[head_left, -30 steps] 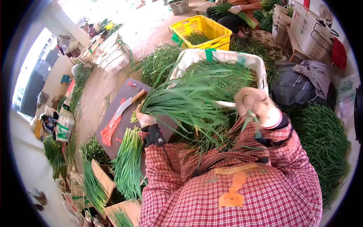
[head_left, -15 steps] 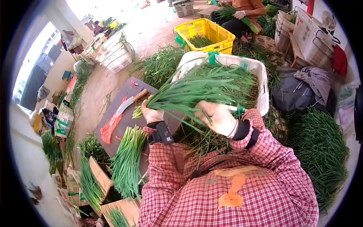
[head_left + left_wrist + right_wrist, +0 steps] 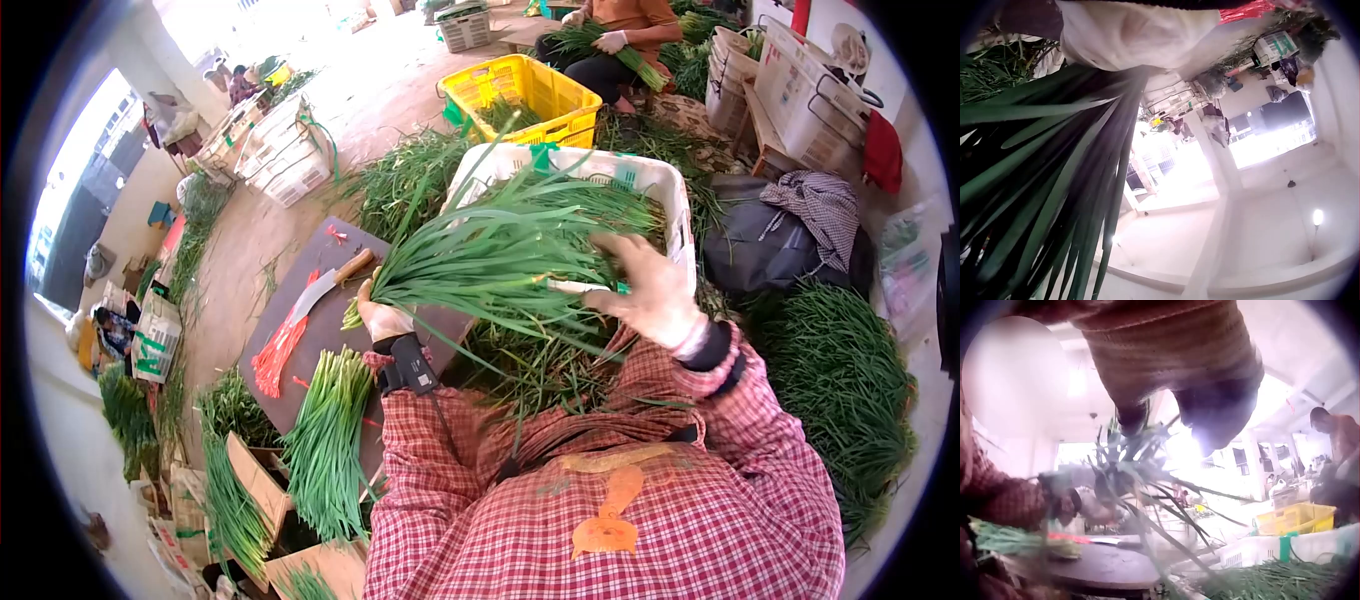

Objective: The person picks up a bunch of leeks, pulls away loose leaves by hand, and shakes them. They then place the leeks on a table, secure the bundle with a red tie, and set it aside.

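Observation:
My gloved left hand (image 3: 388, 318) grips a bunch of garlic chives (image 3: 490, 265) near its pale cut ends, over the dark board. The long green leaves fan out to the right, across the white crate. In the left wrist view the leaves (image 3: 1054, 181) spread out from the glove (image 3: 1138, 34). My gloved right hand (image 3: 650, 290) is beside the leaf tips, thumb and fingers spread apart. In the right wrist view the leaf tips point toward the gap between thumb and fingers of the right hand (image 3: 1179, 375).
On the board (image 3: 275, 325) lie a wooden-handled knife (image 3: 325, 290), red ties (image 3: 275, 360) and a trimmed chive bundle (image 3: 328, 440). A white crate (image 3: 680, 215) of chives stands ahead, a yellow crate (image 3: 570, 130) behind it. Loose chives (image 3: 835, 390) heap at right. Another person (image 3: 630, 40) sits beyond.
The right hand moved left into the leaves with curled fingers, then drew back right and spread its fingers. The left hand keeps its grip on the bunch.

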The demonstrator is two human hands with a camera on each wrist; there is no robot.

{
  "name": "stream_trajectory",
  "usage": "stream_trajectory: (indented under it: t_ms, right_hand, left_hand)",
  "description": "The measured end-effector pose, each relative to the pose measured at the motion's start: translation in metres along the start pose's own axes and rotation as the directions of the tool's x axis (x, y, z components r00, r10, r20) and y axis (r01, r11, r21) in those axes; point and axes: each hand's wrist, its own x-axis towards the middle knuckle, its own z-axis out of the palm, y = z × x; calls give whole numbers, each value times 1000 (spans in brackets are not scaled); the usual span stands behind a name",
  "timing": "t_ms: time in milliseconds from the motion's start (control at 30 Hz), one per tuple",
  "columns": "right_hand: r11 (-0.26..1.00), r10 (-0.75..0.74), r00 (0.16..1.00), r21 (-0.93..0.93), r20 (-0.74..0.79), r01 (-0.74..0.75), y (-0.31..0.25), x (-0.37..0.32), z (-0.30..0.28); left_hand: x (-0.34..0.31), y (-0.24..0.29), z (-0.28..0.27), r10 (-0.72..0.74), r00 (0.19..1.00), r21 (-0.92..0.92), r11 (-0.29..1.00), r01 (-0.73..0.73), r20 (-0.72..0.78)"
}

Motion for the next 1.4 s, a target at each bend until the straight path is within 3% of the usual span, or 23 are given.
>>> stream_trajectory:
  t_ms: [100,167,233,267,333,400,433,500,567,633,700,767,933,967,1033,1067,1133,1167,1267,1300,1333,1367,1400]
  right_hand:
    - [967,-255,965,-5,-54,255,5,18,47]
    - [924,-212,942,366,260,107,3,23,65]
    - [714,-283,837,685,469,-142,-21,22,63]
    - [621,-494,756,783,428,-38,-11,9,68]
    - [380,-650,618,894,442,-238,3,-22,64]
    - [512,-587,489,764,645,-393,7,-36,44]
    - [744,-496,413,619,764,-251,11,-35,31]
    - [816,-441,390,542,808,-199,12,-48,6]
    - [926,-336,518,378,787,26,6,-46,-27]
    - [900,-214,815,434,539,-51,3,-42,-43]
    - [909,-195,914,415,356,32,-5,-30,-46]
    - [928,-142,963,370,230,49,-24,-19,-41]
    - [985,-77,954,169,291,28,-53,11,20]
    - [925,-292,928,315,232,212,-46,17,40]
    - [588,52,782,614,621,-527,-56,31,55]
    - [423,27,738,661,674,-619,-52,33,42]
    - [-111,-90,815,808,572,-579,-30,21,17]
    - [-145,-150,856,845,495,-515,-21,17,-2]
    - [445,-293,868,861,401,-248,4,13,-45]
    - [651,17,768,576,640,-494,-15,14,-70]
    - [727,-300,925,684,233,63,1,11,-37]
    - [873,-110,968,487,227,-15,-15,9,-33]
    - [956,-104,977,289,187,46,-26,10,-28]
  left_hand:
    - [-13,-9,18,-6,1000,63,998,6,-4]
    - [-8,-9,8,-43,998,48,998,41,43]
    - [1,-1,6,-49,997,46,998,47,58]
    - [4,2,3,-41,996,61,997,37,79]
    - [-30,4,27,-70,992,170,984,51,108]
    - [-2,7,6,1,996,89,996,-9,91]
    - [7,6,-2,30,996,95,995,-37,80]
    - [22,3,-16,79,996,99,992,-83,50]
    - [20,-1,-15,96,995,100,990,-98,31]
    - [12,-4,-8,88,996,88,992,-91,34]
    - [23,-3,-17,65,997,42,997,-67,42]
    - [28,-1,-17,65,997,10,998,-66,38]
    - [18,-7,-2,106,994,-16,994,-105,23]
    - [15,-8,0,118,993,-16,993,-117,17]
    - [9,-8,8,150,989,-4,989,-150,-9]
    - [7,-7,12,160,987,-4,987,-160,-18]
    - [5,-2,10,159,987,-40,986,-161,-32]
    - [8,3,1,126,992,-94,988,-125,8]
    - [29,20,-32,13,981,-248,968,36,195]
    - [24,16,-24,39,992,-197,980,-14,124]
    - [11,8,-4,66,996,-141,988,-58,56]
    - [5,3,8,98,995,-81,992,-98,-8]
    - [9,6,2,39,999,-159,987,-36,16]
